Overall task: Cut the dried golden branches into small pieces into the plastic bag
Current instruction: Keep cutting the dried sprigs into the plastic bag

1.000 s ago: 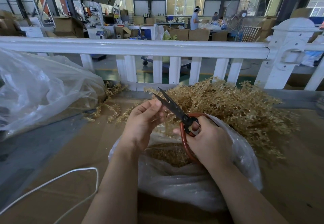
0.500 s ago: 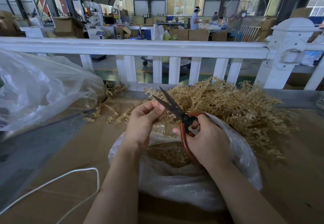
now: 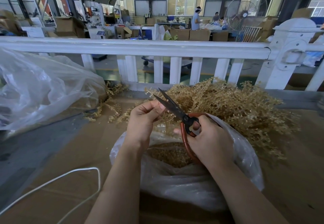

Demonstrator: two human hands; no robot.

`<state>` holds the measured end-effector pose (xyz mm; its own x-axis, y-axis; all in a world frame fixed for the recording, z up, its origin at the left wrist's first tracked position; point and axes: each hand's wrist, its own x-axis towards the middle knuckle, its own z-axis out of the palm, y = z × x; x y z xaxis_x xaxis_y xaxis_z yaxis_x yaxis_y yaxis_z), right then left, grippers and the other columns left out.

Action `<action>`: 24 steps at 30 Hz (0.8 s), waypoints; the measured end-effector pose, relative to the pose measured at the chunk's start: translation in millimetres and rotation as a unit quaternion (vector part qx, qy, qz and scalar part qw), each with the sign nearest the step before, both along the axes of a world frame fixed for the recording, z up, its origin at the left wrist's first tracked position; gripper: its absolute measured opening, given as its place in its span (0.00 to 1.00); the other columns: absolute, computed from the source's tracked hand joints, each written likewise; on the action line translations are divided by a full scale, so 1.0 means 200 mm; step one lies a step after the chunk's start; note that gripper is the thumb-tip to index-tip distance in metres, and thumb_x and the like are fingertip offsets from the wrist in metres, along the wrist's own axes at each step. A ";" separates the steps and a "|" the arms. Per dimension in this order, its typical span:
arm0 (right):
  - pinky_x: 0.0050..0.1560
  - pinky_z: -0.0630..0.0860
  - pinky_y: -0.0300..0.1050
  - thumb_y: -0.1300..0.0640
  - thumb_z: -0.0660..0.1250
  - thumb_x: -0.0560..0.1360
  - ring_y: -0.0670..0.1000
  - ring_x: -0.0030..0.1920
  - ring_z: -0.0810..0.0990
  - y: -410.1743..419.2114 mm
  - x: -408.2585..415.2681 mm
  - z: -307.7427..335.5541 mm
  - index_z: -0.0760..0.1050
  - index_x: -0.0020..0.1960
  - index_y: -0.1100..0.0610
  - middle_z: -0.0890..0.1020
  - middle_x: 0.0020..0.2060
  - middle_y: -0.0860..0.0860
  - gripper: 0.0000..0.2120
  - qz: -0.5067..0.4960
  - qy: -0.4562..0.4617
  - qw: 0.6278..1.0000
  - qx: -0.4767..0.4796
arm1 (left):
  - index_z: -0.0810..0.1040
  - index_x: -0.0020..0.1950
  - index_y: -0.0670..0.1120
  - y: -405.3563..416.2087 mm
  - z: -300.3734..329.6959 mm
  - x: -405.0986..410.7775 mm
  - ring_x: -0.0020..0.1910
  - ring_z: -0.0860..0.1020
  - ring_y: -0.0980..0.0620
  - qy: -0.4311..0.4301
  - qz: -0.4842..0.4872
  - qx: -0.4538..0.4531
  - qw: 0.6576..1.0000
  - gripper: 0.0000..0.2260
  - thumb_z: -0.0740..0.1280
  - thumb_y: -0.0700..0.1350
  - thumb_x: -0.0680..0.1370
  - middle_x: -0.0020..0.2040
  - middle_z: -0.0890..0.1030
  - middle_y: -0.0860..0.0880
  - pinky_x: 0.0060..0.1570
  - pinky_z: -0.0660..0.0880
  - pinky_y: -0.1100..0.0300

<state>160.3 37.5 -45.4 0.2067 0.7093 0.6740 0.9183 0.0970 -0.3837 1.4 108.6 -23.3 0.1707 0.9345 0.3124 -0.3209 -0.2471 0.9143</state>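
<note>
My right hand (image 3: 209, 141) grips black scissors (image 3: 172, 107) by their red handles, blades parted and pointing up-left. My left hand (image 3: 143, 118) pinches a thin golden sprig (image 3: 166, 120) just below the blades, over the mouth of a clear plastic bag (image 3: 184, 181). Small cut golden pieces (image 3: 168, 153) lie inside that bag. A big heap of dried golden branches (image 3: 236, 108) is piled behind and to the right of the bag.
A large crumpled clear bag (image 3: 43, 87) lies at the left with loose sprigs (image 3: 112, 108) beside it. A white cord (image 3: 73, 180) loops across the cardboard-covered table (image 3: 61, 153). A white railing (image 3: 140, 48) borders the far edge.
The scissor blades have opened wider. My left hand has shifted slightly, keeping its pinch on the sprig near the blades. The bag and the heap have not moved.
</note>
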 end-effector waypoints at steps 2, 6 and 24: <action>0.27 0.49 0.31 0.35 0.74 0.67 0.34 0.25 0.55 -0.01 -0.01 0.01 0.63 0.37 0.49 0.57 0.25 0.36 0.25 -0.004 -0.002 1.000 -0.002 | 0.85 0.36 0.51 0.00 0.00 0.00 0.34 0.72 0.58 -0.002 -0.004 -0.002 1.000 0.14 0.68 0.37 0.78 0.32 0.79 0.56 0.48 0.72 0.58; 0.26 0.50 0.31 0.34 0.75 0.67 0.42 0.24 0.60 0.00 0.00 0.01 0.64 0.36 0.49 0.60 0.25 0.38 0.25 -0.011 -0.012 1.000 -0.012 | 0.79 0.33 0.48 0.00 -0.01 0.00 0.34 0.68 0.54 -0.008 -0.009 0.000 1.000 0.13 0.68 0.38 0.78 0.32 0.74 0.52 0.46 0.71 0.59; 0.25 0.53 0.31 0.30 0.72 0.68 0.43 0.24 0.65 0.01 0.01 -0.02 0.68 0.34 0.51 0.67 0.23 0.40 0.26 -0.006 0.004 1.000 -0.030 | 0.83 0.54 0.46 0.02 0.01 -0.04 0.41 0.81 0.54 -0.148 -0.086 -0.116 0.978 0.12 0.72 0.45 0.71 0.46 0.84 0.48 0.46 0.79 0.62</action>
